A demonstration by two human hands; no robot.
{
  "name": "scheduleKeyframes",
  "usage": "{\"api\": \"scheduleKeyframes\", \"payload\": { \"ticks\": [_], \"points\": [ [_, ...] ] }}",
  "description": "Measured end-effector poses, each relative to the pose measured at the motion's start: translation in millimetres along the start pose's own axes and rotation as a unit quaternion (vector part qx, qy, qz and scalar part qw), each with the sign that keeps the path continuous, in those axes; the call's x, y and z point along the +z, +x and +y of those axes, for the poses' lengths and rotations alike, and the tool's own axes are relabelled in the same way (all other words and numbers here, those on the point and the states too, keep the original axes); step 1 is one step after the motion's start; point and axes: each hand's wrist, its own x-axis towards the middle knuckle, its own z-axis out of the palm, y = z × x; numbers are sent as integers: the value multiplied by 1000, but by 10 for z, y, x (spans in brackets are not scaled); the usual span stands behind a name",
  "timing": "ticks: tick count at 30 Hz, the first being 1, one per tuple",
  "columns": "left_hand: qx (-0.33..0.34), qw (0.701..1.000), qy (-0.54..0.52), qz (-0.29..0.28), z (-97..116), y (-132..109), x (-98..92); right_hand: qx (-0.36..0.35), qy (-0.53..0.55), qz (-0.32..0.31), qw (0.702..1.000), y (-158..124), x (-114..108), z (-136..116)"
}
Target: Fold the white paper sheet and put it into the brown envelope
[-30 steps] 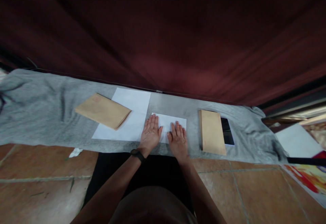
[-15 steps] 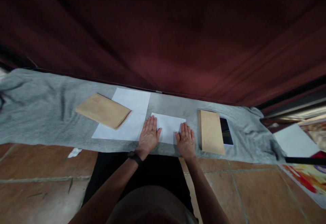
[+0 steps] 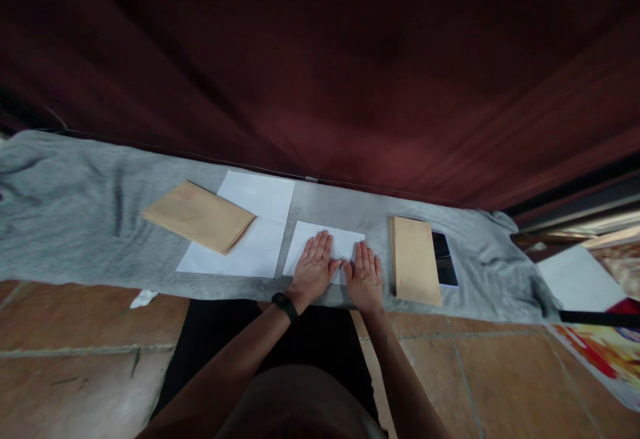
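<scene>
From my head view, my left hand (image 3: 314,269) lies flat, palm down, fingers side by side and thumb out, over the folded-looking white paper (image 3: 344,246). My right hand (image 3: 363,279), equally flat, hides its right edge; I can't tell whether my thumbs touch. Left of my left hand, brown envelopes (image 3: 200,218) cover part of a larger white sheet (image 3: 265,249). Right of my right hand, an envelope stack (image 3: 416,262) partly hides a dark-screened device (image 3: 444,262).
</scene>
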Motion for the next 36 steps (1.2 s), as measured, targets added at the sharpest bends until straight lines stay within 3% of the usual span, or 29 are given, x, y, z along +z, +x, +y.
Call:
{"api": "scheduleKeyframes", "payload": {
  "ticks": [9, 13, 19, 36],
  "points": [
    [-48, 999, 18, 17, -218, 82, -31, 10, 5, 12, 1000, -13, -9, -14],
    [-53, 998, 17, 20, -224, 64, -57, 5, 27, 16, 1000, 38, -11, -215],
    [-44, 999, 25, 11, -258, 40, -89, -55, 66, -50, 995, 112, 16, -529],
    [-89, 995, 3, 45, -316, -148, -133, 2, 14, 10, 1000, -13, -10, -22]
  ]
}}
